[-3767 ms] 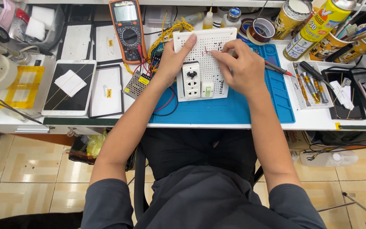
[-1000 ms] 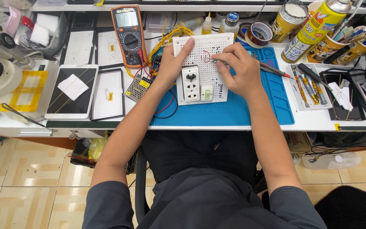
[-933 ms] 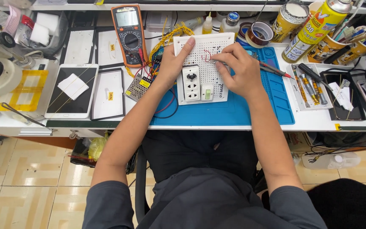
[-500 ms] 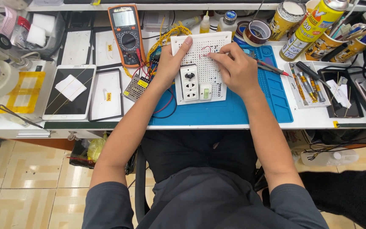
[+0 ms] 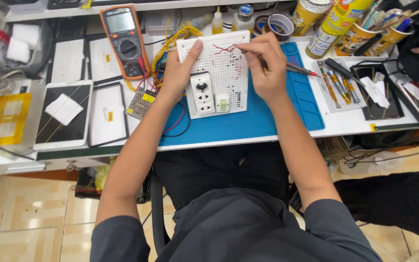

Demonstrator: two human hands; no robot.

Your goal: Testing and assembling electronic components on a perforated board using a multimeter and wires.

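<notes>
A white workbench (image 5: 345, 127) runs across the view, and a blue rubber work mat (image 5: 248, 123) lies at its front edge, near the middle. On the mat's far half sits a white perforated board with a socket block and green switch (image 5: 217, 80), its far edge reaching the mat's back edge. A white tablet with a dark screen (image 5: 64, 114) lies toward the bench's left end, and an orange-cased multimeter (image 5: 124, 41) rests at the back edge, just left of the board. The left hand (image 5: 178, 73) lies flat over the board's left edge, fingers spread, thumb pressed to the top left corner, steadying it. The right hand (image 5: 265, 65) is over the board's top right corner, fingers pinched tight around a thin red-tipped probe (image 5: 299, 69), whose working end meets the thin red wires (image 5: 225, 48) on the board.
</notes>
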